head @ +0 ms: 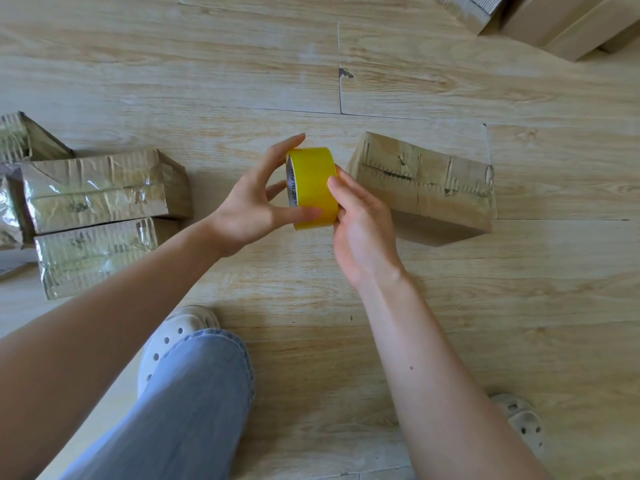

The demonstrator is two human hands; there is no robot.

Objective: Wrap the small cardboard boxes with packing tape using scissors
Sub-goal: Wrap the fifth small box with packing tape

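A yellow roll of packing tape is held upright above the wooden floor between both hands. My left hand grips it from the left, thumb low on the outer band and fingers over the top and at the core. My right hand holds its right side, with the thumb pressed on the tape surface. Just right of the roll a small cardboard box lies on the floor. No scissors are in view.
Several tape-wrapped cardboard boxes are stacked on the floor at the left. More plain boxes sit at the top right corner. My jeans leg and white clog are at the bottom, another clog at lower right.
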